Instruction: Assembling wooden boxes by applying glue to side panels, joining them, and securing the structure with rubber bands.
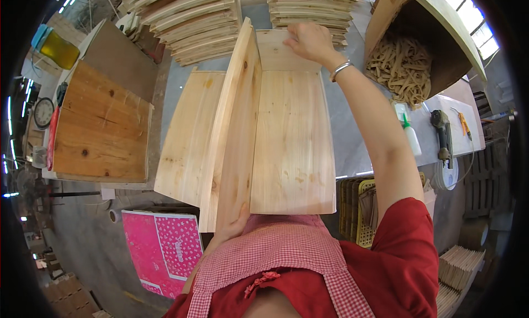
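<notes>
My left hand (234,221) grips the near end of a pale wooden board (231,125) that stands on its long edge, tilted. It rises between a flat board (292,142) on its right and another flat board (184,136) on its left. My right hand (311,41) reaches far forward, with a silver bracelet on the wrist. Its fingers rest on a smaller end board (275,51) at the far end of the flat board. Whether they clasp it or only press on it is not visible.
Stacks of cut boards (193,20) lie at the far side of the grey bench (352,142). A wooden box (102,128) stands at the left, and a bin of wood strips (402,64) at the right. A glue bottle (410,136) and a power tool (442,131) lie nearby.
</notes>
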The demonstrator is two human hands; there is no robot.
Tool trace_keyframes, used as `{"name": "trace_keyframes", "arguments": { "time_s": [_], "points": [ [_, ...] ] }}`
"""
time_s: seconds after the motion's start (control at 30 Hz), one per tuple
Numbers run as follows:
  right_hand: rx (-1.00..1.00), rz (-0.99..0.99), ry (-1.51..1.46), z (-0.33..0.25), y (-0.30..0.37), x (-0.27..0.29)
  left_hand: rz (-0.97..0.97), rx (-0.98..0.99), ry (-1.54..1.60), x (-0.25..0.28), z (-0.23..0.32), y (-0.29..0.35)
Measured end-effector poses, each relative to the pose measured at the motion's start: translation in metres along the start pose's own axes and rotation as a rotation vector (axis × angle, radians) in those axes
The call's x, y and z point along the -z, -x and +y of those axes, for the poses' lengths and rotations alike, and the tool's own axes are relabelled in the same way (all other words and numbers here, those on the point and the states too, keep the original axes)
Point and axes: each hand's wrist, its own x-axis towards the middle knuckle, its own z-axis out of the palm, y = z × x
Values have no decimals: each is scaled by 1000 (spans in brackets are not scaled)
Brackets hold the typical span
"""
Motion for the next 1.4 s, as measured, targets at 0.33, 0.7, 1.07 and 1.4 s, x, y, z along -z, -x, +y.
{"name": "trace_keyframes", "arguments": {
  "time_s": [0.33,0.7,1.07,1.4],
  "points": [
    [56,70,25,0,0,-2,-43,101,31,-2,23,6],
    [103,28,-24,7,-17,0,-62,185,-41,0,21,4],
    [258,294,-57,2,5,-3,-68,-344,-256,4,-37,-15],
    [-377,1141,-1079,111,96,162,-178,-282,316,35,-11,8]
  ]
}}
